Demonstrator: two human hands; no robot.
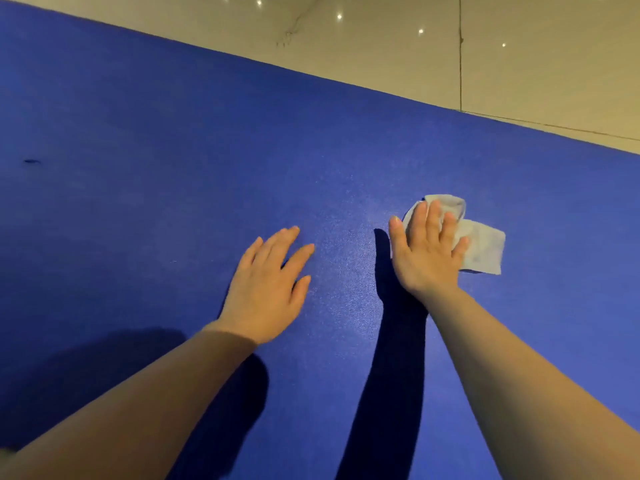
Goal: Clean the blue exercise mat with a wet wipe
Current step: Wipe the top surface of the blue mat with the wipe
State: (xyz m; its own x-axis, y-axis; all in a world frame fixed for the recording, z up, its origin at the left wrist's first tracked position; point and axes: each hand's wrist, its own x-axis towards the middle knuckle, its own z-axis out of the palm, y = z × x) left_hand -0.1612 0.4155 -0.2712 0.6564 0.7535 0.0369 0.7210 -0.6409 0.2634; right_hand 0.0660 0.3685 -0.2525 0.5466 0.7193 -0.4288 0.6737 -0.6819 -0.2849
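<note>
The blue exercise mat (173,133) fills most of the view, its far edge running diagonally from upper left to right. My right hand (427,251) lies flat with straight fingers, pressing a crumpled white wet wipe (485,251) onto the mat; the wipe sticks out beyond the fingertips and to the right. My left hand (268,289) rests flat on the mat to the left of it, fingers spread, holding nothing.
Beige tiled floor (536,64) lies beyond the mat's far edge, with a tile joint and light reflections. A small dark mark (32,162) sits on the mat at far left. Dark arm shadows fall on the mat near me.
</note>
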